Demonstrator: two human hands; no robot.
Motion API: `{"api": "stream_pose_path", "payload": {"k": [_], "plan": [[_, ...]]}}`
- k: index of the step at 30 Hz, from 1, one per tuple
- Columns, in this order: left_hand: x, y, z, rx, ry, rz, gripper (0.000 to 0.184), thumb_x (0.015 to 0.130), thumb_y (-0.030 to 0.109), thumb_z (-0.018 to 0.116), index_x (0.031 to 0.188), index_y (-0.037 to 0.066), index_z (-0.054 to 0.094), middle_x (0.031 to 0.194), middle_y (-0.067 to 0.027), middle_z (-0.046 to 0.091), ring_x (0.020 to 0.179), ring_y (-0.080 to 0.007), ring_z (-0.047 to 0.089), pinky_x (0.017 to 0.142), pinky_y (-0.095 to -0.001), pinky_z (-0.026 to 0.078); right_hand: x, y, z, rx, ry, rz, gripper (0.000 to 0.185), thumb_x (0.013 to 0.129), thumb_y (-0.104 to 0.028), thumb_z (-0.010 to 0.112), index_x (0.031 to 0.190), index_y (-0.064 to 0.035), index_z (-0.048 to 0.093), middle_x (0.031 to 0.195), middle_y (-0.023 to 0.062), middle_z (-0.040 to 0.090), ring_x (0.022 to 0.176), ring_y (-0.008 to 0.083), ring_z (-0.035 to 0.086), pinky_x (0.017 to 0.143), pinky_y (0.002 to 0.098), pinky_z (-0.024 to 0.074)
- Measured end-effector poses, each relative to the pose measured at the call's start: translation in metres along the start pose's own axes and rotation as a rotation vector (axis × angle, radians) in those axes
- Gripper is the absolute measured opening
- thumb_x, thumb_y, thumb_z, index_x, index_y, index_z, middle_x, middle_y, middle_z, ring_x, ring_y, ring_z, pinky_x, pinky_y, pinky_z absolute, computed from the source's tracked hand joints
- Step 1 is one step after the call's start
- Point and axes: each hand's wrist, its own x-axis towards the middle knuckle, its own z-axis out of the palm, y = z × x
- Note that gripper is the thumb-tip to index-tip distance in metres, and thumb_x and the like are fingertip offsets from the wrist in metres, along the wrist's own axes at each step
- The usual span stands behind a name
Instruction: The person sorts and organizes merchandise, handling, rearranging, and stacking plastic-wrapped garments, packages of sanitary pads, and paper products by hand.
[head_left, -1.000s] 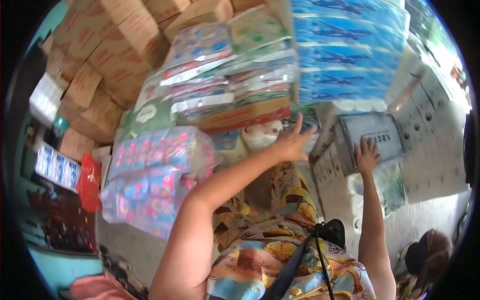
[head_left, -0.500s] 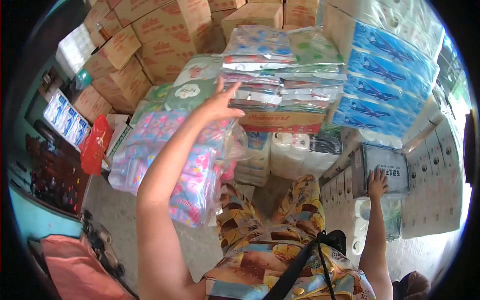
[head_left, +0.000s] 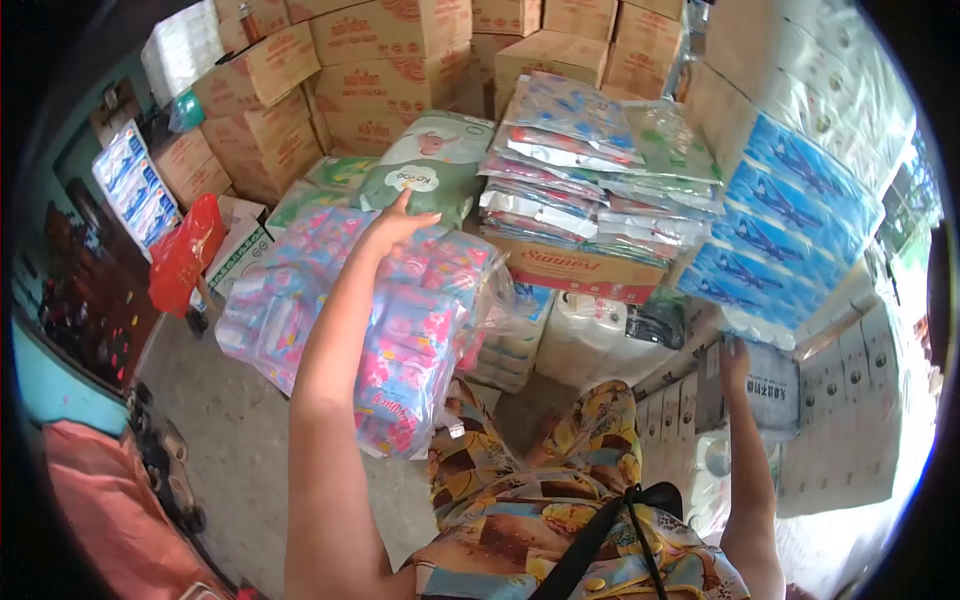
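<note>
My left hand (head_left: 397, 228) has its fingers spread, above the back of a clear-wrapped pink and blue bundle (head_left: 410, 340) and just in front of a green package with a white label (head_left: 430, 160). Nothing is in it. On the right, my right hand (head_left: 735, 365) lies at the upper edge of a grey plastic-wrapped pack with black writing (head_left: 770, 395); its fingers are partly hidden, so I cannot tell their grip. Between them, flat shiny packets (head_left: 560, 190) are stacked on a red and brown carton (head_left: 580, 270).
Brown cartons (head_left: 385, 80) are piled at the back. Blue wrapped packs (head_left: 780, 220) and white packs (head_left: 850, 400) stand at the right. At the left are a red bag (head_left: 187, 255) and shoes (head_left: 170, 455) on the floor, near a pink cloth (head_left: 110, 510).
The view has turned left. My left hand has moved left from the white rolls, past the stacked packets, to the green package. My right hand has shifted to the grey pack's upper left edge.
</note>
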Motion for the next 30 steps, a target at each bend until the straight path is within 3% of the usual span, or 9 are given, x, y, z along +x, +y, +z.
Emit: {"api": "stream_pose_path", "payload": {"k": [1, 5, 7, 9, 15, 17, 22, 25, 30], "plan": [[-0.001, 0.000, 0.000, -0.037, 0.031, 0.009, 0.098, 0.061, 0.043, 0.071, 0.135, 0.014, 0.014, 0.123, -0.0187, 0.042, 0.095, -0.0291, 0.050, 0.057, -0.0396, 0.044, 0.008, -0.063, 0.000, 0.206, -0.122, -0.035, 0.029, 0.079, -0.010, 0.052, 0.106, 0.0021, 0.051, 0.086, 0.0142, 0.059, 0.077, 0.0206, 0.056, 0.067, 0.0337, 0.0443], [-0.002, -0.016, 0.006, -0.054, 0.102, 0.003, 0.097, 0.065, 0.039, 0.070, 0.135, 0.009, 0.010, 0.116, -0.0154, 0.050, 0.101, -0.0300, 0.050, 0.069, -0.0436, 0.045, 0.016, -0.230, 0.027, 0.642, -0.593, -0.030, 0.019, 0.080, -0.003, 0.053, 0.098, 0.0032, 0.055, 0.080, 0.0061, 0.060, 0.070, 0.0108, 0.053, 0.060, 0.0237, 0.0426], [-0.005, -0.019, 0.003, -0.146, 0.087, 0.012, 0.097, 0.065, 0.038, 0.070, 0.134, 0.005, 0.010, 0.115, -0.0138, 0.052, 0.105, -0.0273, 0.049, 0.075, -0.0433, 0.044, 0.019, -0.260, 0.078, 0.683, -0.625, -0.220, 0.022, 0.078, -0.008, 0.057, 0.097, 0.0029, 0.055, 0.074, 0.0077, 0.059, 0.064, 0.0100, 0.052, 0.056, 0.0245, 0.0420], [-0.014, -0.014, 0.001, -0.267, 0.052, -0.067, 0.097, 0.064, 0.037, 0.071, 0.133, 0.003, 0.012, 0.115, -0.0122, 0.052, 0.105, -0.0252, 0.049, 0.076, -0.0407, 0.044, 0.011, -0.332, 0.079, 0.390, -0.706, -0.330, 0.023, 0.077, -0.010, 0.058, 0.097, 0.0009, 0.055, 0.069, 0.0108, 0.058, 0.064, 0.0103, 0.053, 0.055, 0.0272, 0.0426], [0.021, -0.047, 0.009, -0.287, 0.224, 0.106, 0.089, 0.063, 0.036, 0.072, 0.128, -0.005, 0.025, 0.121, -0.0214, 0.044, 0.110, -0.0272, 0.045, 0.084, -0.0328, 0.041, 0.004, -0.428, 0.180, 0.491, -0.523, -0.725, 0.016, 0.074, -0.014, 0.059, 0.084, -0.0025, 0.056, 0.067, 0.0128, 0.055, 0.060, 0.0219, 0.052, 0.056, 0.0312, 0.0418], [0.022, -0.048, 0.007, -0.300, 0.230, 0.086, 0.087, 0.064, 0.035, 0.071, 0.128, -0.005, 0.026, 0.122, -0.0220, 0.043, 0.111, -0.0269, 0.044, 0.084, -0.0323, 0.041, 0.004, -0.452, 0.203, 0.480, -0.441, -0.674, 0.022, 0.074, -0.015, 0.056, 0.090, -0.0013, 0.052, 0.080, 0.0200, 0.057, 0.074, 0.0367, 0.056, 0.063, 0.0408, 0.0440], [0.021, -0.047, 0.005, -0.363, 0.234, 0.009, 0.082, 0.068, 0.036, 0.067, 0.129, -0.001, 0.026, 0.123, -0.0204, 0.042, 0.110, -0.0271, 0.045, 0.085, -0.0336, 0.041, 0.022, -0.484, 0.254, 0.264, -0.609, -0.323, 0.043, 0.071, -0.035, 0.060, 0.090, 0.0031, 0.054, 0.089, 0.0251, 0.057, 0.085, 0.0377, 0.055, 0.072, 0.0421, 0.0442], [0.026, -0.051, 0.006, -0.347, 0.269, 0.007, 0.079, 0.070, 0.037, 0.065, 0.129, 0.000, 0.028, 0.123, -0.0198, 0.042, 0.110, -0.0283, 0.045, 0.085, -0.0346, 0.041, 0.028, -0.490, 0.275, 0.174, -0.549, -0.236, 0.041, 0.069, -0.035, 0.063, 0.084, 0.0033, 0.057, 0.080, 0.0212, 0.060, 0.074, 0.0330, 0.059, 0.063, 0.0396, 0.0444], [0.028, -0.050, 0.005, -0.301, 0.281, 0.008, 0.072, 0.072, 0.035, 0.062, 0.126, -0.002, 0.031, 0.121, -0.0213, 0.043, 0.111, -0.0289, 0.045, 0.087, -0.0321, 0.040, 0.030, -0.490, 0.278, 0.154, -0.540, -0.270, 0.036, 0.070, -0.032, 0.064, 0.080, 0.0015, 0.060, 0.078, 0.0206, 0.061, 0.074, 0.0318, 0.060, 0.065, 0.0387, 0.0451]]}}
